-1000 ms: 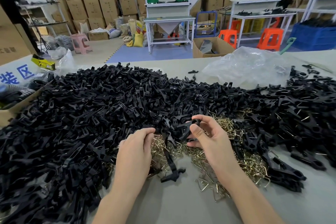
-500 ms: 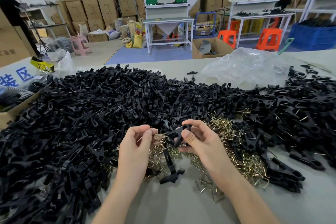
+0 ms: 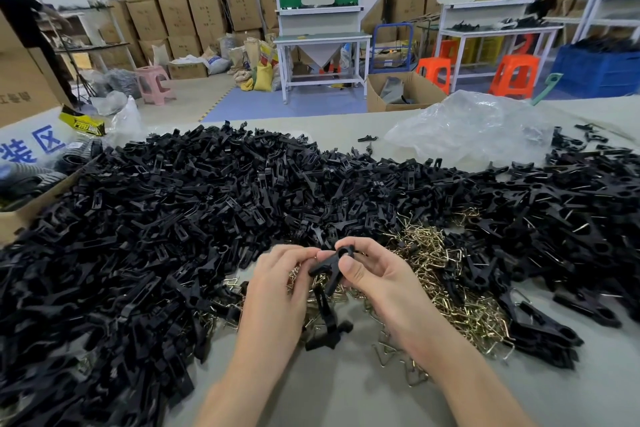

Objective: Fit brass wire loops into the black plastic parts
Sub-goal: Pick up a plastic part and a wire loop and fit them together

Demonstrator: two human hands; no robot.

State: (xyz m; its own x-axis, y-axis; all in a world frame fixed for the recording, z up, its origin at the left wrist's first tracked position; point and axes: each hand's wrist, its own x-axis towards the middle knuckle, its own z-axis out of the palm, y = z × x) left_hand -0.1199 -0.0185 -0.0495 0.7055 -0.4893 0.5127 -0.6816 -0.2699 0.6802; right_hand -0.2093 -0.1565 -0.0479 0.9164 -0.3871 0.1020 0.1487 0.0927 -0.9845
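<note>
The right hand's (image 3: pixel 377 276) fingers are pinching a black plastic part (image 3: pixel 329 265) above the brass wire loops (image 3: pixel 453 291) on the bench (image 3: pixel 346 395) — the left hand's (image 3: pixel 277 291) fingers, curled together, are pinching its upper end.

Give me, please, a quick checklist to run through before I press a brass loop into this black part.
1. Black plastic part secure in the right hand grip: ok, thumb and fingers pinch it.
2. Left hand has a loop ready: cannot tell, its fingertips hide what they pinch.
3. Loop seated in the part: cannot tell.
4. Loose brass loops close by: ok, heaped beside the right hand.
5. Black parts pile stocked: ok.
</note>
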